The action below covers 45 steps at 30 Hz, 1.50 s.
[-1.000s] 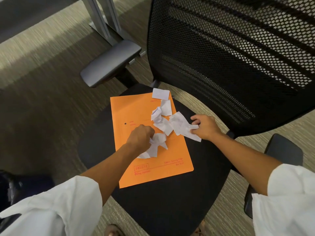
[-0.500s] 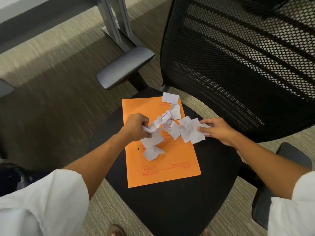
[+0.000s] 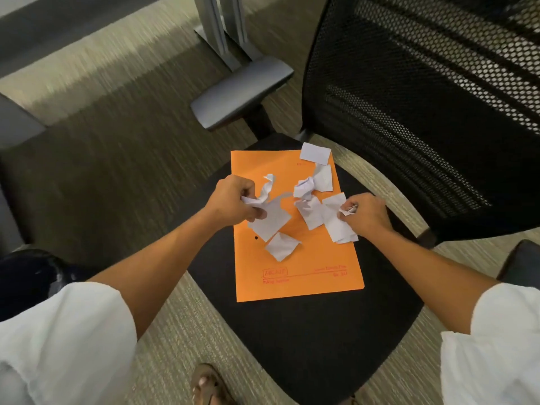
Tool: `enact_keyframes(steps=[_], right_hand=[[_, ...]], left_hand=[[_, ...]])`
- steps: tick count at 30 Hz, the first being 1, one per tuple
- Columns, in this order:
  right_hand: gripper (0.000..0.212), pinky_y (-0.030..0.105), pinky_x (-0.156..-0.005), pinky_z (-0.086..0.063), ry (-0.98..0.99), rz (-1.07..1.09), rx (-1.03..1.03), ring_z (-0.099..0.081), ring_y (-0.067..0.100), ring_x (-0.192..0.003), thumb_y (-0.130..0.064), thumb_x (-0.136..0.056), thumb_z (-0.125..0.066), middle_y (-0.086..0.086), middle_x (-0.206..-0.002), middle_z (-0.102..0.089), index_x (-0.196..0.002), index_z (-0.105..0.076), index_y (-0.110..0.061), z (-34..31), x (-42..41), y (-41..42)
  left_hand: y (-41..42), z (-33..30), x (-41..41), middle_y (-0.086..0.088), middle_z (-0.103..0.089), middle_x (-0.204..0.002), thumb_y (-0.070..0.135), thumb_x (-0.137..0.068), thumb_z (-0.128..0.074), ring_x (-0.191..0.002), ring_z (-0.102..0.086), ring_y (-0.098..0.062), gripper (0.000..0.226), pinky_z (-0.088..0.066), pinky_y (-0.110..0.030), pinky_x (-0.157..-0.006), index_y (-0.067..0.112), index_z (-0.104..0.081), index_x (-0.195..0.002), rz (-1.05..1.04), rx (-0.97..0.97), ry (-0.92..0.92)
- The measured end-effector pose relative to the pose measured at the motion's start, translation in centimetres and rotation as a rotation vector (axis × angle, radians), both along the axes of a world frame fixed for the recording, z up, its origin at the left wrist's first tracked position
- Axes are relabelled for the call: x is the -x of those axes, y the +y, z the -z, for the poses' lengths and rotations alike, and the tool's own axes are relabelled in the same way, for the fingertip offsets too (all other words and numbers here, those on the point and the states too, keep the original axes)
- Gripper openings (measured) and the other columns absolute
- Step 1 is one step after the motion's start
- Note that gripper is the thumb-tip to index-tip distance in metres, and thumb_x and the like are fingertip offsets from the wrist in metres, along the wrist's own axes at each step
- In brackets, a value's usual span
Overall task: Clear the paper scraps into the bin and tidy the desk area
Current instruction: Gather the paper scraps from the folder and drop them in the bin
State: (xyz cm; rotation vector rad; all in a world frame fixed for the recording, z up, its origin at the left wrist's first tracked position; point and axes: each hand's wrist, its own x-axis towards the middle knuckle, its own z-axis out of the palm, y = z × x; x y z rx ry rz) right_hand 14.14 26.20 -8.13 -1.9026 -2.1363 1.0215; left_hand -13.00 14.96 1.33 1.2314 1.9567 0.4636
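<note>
An orange folder [image 3: 304, 276] lies on the black seat of an office chair [image 3: 306, 346]. Several white paper scraps are scattered over its upper half. My left hand [image 3: 232, 201] is closed around crumpled scraps [image 3: 267, 191] and holds them just above the folder's left side. My right hand [image 3: 365, 214] pinches more scraps [image 3: 336, 220] at the folder's right edge. A loose scrap [image 3: 282, 247] lies flat between my hands. A crumpled one [image 3: 305, 188] and a flat one [image 3: 315, 153] sit near the folder's far end.
The chair's black mesh backrest [image 3: 423, 97] rises on the right. A grey armrest [image 3: 242, 89] sticks out at the far left, a second armrest [image 3: 523, 261] at the right edge. A metal desk leg [image 3: 222, 30] stands on the carpet beyond. My sandalled foot [image 3: 209, 387] shows below the seat.
My left hand has lifted a bunch of scraps up and left off the folder. My right hand has gathered scraps at the right edge. The pile between them has spread apart.
</note>
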Motion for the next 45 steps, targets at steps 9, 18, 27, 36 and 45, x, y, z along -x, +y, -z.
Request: enact_keyframes(steps=[9,18,27,36,45], right_hand=[[0.024,0.023,-0.062,-0.049,0.37,0.129,0.161,-0.058,0.006,-0.079,-0.007,-0.079,-0.081,-0.01,-0.089,-0.061,-0.091,-0.062,-0.015,-2.1,-2.0,-1.2],[0.036,0.031,-0.076,-0.058,0.432,0.158,0.411,-0.067,0.014,-0.095,-0.003,-0.083,-0.076,0.001,-0.105,-0.068,-0.115,-0.068,-0.017,-2.2,-3.2,-1.6],[0.03,0.027,-0.072,-0.057,0.437,0.193,0.437,-0.068,0.009,-0.09,-0.005,-0.083,-0.077,-0.004,-0.1,-0.071,-0.089,-0.069,-0.033,-1.8,-4.4,-2.6],[0.027,0.025,-0.059,-0.058,0.468,0.232,0.489,-0.068,0.014,-0.088,-0.002,-0.082,-0.077,0.001,-0.1,-0.069,-0.096,-0.071,-0.024,-4.1,-3.6,-2.7],[0.024,0.028,-0.062,-0.056,0.554,0.168,0.485,-0.069,0.024,-0.092,0.002,-0.081,-0.078,0.013,-0.104,-0.069,-0.103,-0.07,-0.004,-10.9,7.7,-4.2]], left_hand=[[-1.4,1.5,-2.0,-0.012,-0.053,-0.126,-0.002,-0.085,-0.072,-0.105,-0.065,-0.033,0.074,-0.06,-0.038,-0.08,0.022,-0.037,-0.146,0.205,0.312,-0.162],[-2.3,5.2,-7.2,-0.01,-0.056,-0.129,0.003,-0.095,-0.058,-0.114,-0.056,-0.028,0.046,-0.049,-0.034,-0.093,0.012,-0.049,-0.139,0.574,0.391,0.22],[-2.4,6.4,-8.2,-0.01,-0.051,-0.13,-0.003,-0.091,-0.059,-0.103,-0.06,-0.03,0.035,-0.052,-0.032,-0.087,0.011,-0.066,-0.122,0.436,0.213,0.357],[-2.5,3.0,-5.7,-0.005,-0.054,-0.06,0.008,-0.087,-0.069,-0.052,-0.05,-0.02,0.028,-0.036,-0.025,-0.044,0.007,-0.06,-0.06,-0.077,0.177,0.08],[-8.4,-0.5,4.4,-0.009,-0.071,-0.094,0.007,-0.08,-0.078,-0.082,-0.071,-0.019,0.011,-0.062,-0.029,-0.06,0.011,-0.07,-0.086,-0.543,0.049,-0.27]])
